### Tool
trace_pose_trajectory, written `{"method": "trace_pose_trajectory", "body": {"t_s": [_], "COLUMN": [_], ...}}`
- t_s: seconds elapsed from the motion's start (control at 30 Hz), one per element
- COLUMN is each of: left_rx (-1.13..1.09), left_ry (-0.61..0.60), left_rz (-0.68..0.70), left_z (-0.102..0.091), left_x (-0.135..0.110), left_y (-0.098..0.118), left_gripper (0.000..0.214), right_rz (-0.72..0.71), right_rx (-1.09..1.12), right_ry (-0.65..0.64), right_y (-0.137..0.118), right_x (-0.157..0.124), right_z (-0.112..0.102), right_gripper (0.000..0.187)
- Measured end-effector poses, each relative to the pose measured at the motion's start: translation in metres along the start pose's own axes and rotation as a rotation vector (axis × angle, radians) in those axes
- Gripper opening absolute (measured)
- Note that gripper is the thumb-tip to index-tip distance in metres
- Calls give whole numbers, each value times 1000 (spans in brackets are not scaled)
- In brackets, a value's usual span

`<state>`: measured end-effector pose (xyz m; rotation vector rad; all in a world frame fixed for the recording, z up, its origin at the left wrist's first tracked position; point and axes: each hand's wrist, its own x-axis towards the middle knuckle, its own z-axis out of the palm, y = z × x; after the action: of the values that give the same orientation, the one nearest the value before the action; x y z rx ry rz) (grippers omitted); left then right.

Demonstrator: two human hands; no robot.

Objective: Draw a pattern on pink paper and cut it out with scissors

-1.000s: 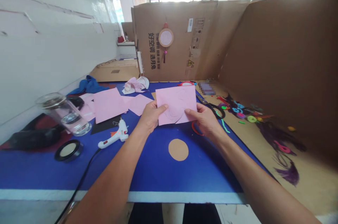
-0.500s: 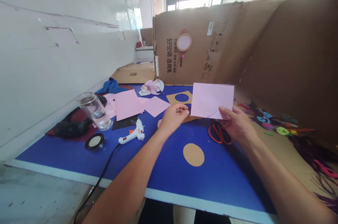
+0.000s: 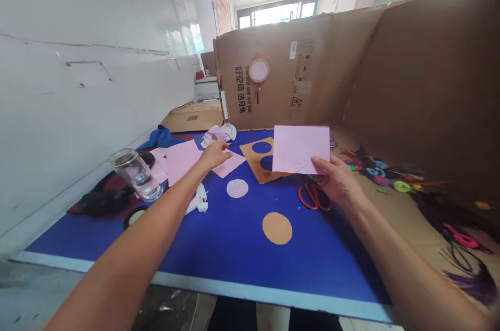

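My right hand (image 3: 338, 181) pinches the lower right edge of a pink paper sheet (image 3: 300, 148) and holds it upright above the blue mat. My left hand (image 3: 214, 154) reaches out to the left and rests, fingers curled, on a loose pink sheet (image 3: 230, 164) lying on the mat (image 3: 219, 247). A small pink paper disc (image 3: 237, 188) lies between the hands. A brown cardboard disc (image 3: 277, 227) lies nearer to me. Behind the held sheet is a cardboard piece with round holes (image 3: 260, 163).
Red-handled scissors (image 3: 313, 196) lie under my right hand. A glass jar (image 3: 135, 174), a black-rimmed disc (image 3: 132, 216) and a white glue gun (image 3: 200, 201) are at the left. Cardboard walls (image 3: 410, 81) enclose the back and right. Colourful craft bits (image 3: 390, 177) litter the right.
My left hand let go of the pink sheet and moved left onto a loose pink sheet. A small pink disc now lies on the mat. The right hand alone holds the sheet.
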<state>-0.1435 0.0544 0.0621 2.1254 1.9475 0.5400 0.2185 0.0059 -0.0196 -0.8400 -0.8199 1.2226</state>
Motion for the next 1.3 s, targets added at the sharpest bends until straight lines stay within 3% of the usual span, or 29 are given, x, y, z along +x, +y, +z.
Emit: {"method": "trace_pose_trajectory", "body": {"t_s": [0.2,0.37,0.63,0.87,0.97,1.07,1.17,1.3], "left_rx": [229,370,523,496,447,444,479,507], "left_ry": [-160,-248,-220,-153,-136,-72,-84,-172], "left_rz": [-70,-75,-10,-34,-42,-64,-94,-107], "left_z": [29,38,37,47,27,-12,-45,-48], "left_x": [5,9,6,8,18,25,22,7], "left_y": [-21,-22,-16,-17,-30,-53,-78,-98], "left_gripper": [68,55,44,43,55,64,63,67], "right_rz": [24,27,57,49,40,48,65,63], "right_rx": [28,24,33,14,7,-2,2,18], "right_ry": [-9,-11,-17,-27,-28,-31,-26,-24], "right_y": [0,-1,-2,-1,0,1,1,2], "right_x": [0,0,1,0,1,2,2,0], "right_z": [1,0,2,1,0,-1,1,3], "right_gripper": [41,40,40,41,42,39,37,38]}}
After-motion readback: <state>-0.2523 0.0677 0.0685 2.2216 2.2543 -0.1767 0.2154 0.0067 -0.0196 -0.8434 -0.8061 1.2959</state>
